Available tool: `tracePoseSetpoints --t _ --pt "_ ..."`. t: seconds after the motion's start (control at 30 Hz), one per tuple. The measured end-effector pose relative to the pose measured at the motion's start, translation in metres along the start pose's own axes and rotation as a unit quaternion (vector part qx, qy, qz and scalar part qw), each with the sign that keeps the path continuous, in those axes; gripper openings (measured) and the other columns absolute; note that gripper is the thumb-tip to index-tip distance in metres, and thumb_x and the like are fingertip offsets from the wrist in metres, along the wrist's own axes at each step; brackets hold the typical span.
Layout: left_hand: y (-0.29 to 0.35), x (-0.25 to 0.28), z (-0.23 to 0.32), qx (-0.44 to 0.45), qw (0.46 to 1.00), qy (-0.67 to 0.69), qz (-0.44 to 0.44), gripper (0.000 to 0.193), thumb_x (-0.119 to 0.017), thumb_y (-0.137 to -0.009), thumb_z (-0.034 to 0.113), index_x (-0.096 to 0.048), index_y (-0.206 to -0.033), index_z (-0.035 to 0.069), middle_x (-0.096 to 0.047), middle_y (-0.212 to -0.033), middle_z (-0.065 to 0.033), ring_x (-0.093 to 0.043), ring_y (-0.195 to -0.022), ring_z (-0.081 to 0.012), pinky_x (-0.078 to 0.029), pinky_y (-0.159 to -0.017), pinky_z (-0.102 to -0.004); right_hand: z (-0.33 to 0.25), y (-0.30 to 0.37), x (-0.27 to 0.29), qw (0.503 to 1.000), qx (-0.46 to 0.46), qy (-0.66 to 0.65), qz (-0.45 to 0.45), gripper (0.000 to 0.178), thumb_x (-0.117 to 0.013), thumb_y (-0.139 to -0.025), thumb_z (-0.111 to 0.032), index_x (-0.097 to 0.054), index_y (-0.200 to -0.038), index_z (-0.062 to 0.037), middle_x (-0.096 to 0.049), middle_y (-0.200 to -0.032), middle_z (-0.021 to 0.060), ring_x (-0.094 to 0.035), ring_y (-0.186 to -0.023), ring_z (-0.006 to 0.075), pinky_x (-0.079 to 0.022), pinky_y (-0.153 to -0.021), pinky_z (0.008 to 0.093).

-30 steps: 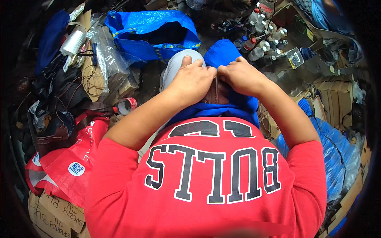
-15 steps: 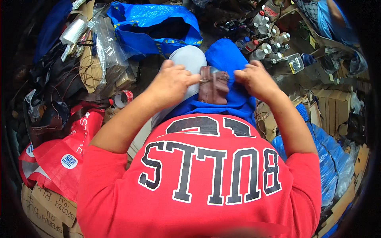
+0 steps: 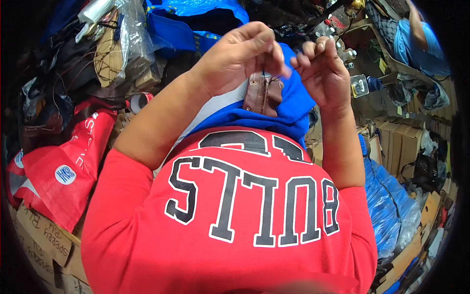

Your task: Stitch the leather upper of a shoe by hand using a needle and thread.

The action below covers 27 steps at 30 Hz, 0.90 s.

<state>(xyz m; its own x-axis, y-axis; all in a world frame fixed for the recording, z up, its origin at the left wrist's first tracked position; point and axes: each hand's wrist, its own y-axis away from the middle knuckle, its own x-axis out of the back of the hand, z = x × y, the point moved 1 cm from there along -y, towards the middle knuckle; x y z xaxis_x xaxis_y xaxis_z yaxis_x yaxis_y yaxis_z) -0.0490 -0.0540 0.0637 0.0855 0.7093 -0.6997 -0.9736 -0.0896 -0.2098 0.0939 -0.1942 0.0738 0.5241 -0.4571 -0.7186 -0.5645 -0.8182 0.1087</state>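
A brown leather piece with metal eyelets and a stitched edge (image 3: 254, 98) lies on my lap, over blue cloth (image 3: 235, 118). It resembles part of a shoe upper. Above its far end is my left hand (image 3: 242, 56), thumb and fingers curled together, slightly smeared by motion. My right hand (image 3: 325, 71) is raised to the right, apart from the leather, with thumb and forefinger pinched. Whatever either pinch holds is too fine to make out. The left hand partly hides the leather's far end.
A blue bag (image 3: 196, 22) gapes open ahead. Plastic bottles (image 3: 360, 85) lie at the far right, with a blue plastic-wrapped bundle (image 3: 387, 196) below. On the left are a red bag (image 3: 73, 171) and cardboard (image 3: 46, 240). At the upper right another person's arm (image 3: 417, 29) shows.
Both hands have risen from beside the leather piece, the left one inward over its far end. The leather has tilted and now shows its row of eyelets. The view has shifted slightly.
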Motion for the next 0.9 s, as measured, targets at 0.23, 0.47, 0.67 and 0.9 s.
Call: tracePoseSetpoints --t 0.23,0.47,0.67,0.9 --pt "0.047 0.044 -0.001 0.064 0.616 -0.784 0.035 0.029 -0.058 -0.09 0.033 -0.058 -0.088 0.004 -0.06 -0.076 -0.0122 -0.062 -0.073 -0.0245 -0.049 -0.066 -0.0366 -0.005 0.036 0.074 0.692 -0.023 0.717 -0.086 0.03 -0.06 -0.091 -0.03 -0.064 -0.088 -0.001 -0.061 -0.068 0.0081 -0.055 -0.059 0.0209 -0.044 -0.058 0.0355" --pt "0.083 0.076 0.027 -0.018 0.478 -0.878 0.026 0.032 -0.062 -0.087 0.029 -0.049 -0.07 0.006 -0.056 -0.069 -0.0118 -0.058 -0.068 -0.0319 -0.046 -0.061 -0.0421 -0.019 0.063 0.096 0.498 0.052 0.859 -0.108 0.031 -0.06 -0.09 -0.027 -0.053 -0.072 -0.0031 -0.055 -0.065 0.0164 -0.056 -0.061 0.0347 -0.042 -0.056 0.0438" --pt "0.087 0.098 -0.001 0.029 0.623 -0.773 0.115 0.015 -0.062 -0.088 0.023 -0.065 -0.091 0.008 -0.062 -0.08 -0.0135 -0.061 -0.076 -0.0316 -0.049 -0.067 -0.0367 0.002 0.051 0.144 0.751 0.004 0.66 -0.026 0.03 -0.065 -0.087 -0.028 -0.065 -0.109 -0.0065 -0.065 -0.078 0.0062 -0.056 -0.065 0.0151 -0.045 -0.062 0.0329" --pt "0.0 0.054 -0.035 0.123 0.689 -0.713 0.026 0.054 -0.066 -0.084 0.024 -0.049 -0.135 0.019 -0.067 -0.098 -0.0204 -0.065 -0.092 -0.0284 -0.05 -0.08 -0.0361 0.018 -0.015 0.063 0.622 -0.19 0.73 -0.211 0.042 -0.069 -0.083 -0.016 -0.059 -0.122 -0.0037 -0.068 -0.1 0.0112 -0.058 -0.082 0.0118 -0.048 -0.075 0.0291"
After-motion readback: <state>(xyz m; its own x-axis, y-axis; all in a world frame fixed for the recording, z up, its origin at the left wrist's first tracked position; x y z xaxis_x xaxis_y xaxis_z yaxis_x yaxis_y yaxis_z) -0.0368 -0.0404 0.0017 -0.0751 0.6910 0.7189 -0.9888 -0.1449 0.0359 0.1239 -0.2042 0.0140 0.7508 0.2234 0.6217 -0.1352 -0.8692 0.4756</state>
